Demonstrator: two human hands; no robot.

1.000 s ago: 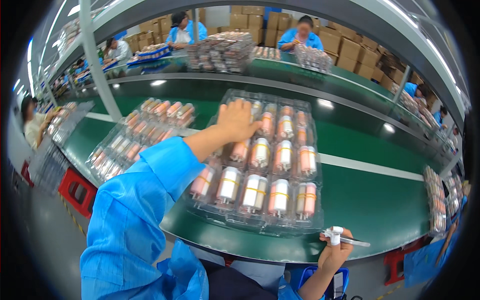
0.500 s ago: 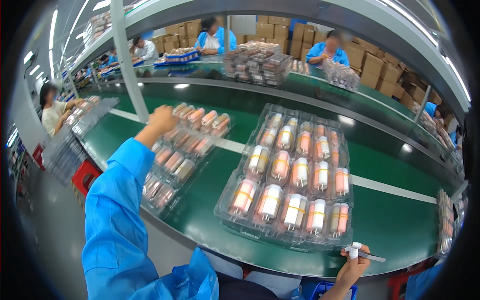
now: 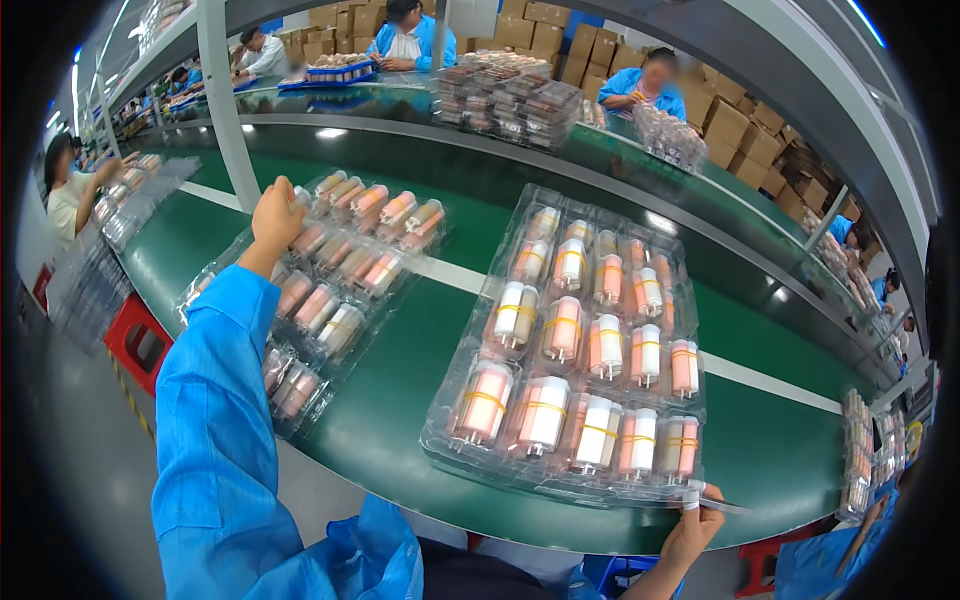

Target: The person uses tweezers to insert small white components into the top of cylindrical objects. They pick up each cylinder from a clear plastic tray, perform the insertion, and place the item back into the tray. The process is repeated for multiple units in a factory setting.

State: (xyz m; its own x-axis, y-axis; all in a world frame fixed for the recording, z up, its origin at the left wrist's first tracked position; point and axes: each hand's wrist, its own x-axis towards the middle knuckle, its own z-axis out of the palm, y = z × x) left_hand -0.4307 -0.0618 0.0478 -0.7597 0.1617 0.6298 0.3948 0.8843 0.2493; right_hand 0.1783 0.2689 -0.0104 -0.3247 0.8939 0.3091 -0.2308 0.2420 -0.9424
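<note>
My left hand [image 3: 275,218] reaches to the far side of the left clear plastic tray [image 3: 345,345]. Its fingers are curled together beside the pink and tan cylinders [image 3: 370,200] there; whatever they pinch is hidden. At the near right corner of a larger clear tray [image 3: 470,455] is my right hand [image 3: 692,528], closed on a thin flat metal tool [image 3: 728,506] that looks like tweezers. White wrapping covers one of its fingers. Rows of pink and white cylinders [image 3: 545,412] with short metal pins fill this tray, bundled with yellow bands.
Both trays rest on a green conveyor belt [image 3: 780,450] with a white line. A metal post [image 3: 225,110] rises beyond my left hand. Stacked filled trays [image 3: 857,455] stand at the right end. Red stools [image 3: 140,340] are below the belt. Several co-workers sit around the lines.
The view has shifted a little. My left hand still reaches over the left tray, now nearer its far left corner. My right hand has stayed by the larger tray's corner, its metal tool kept in it.
</note>
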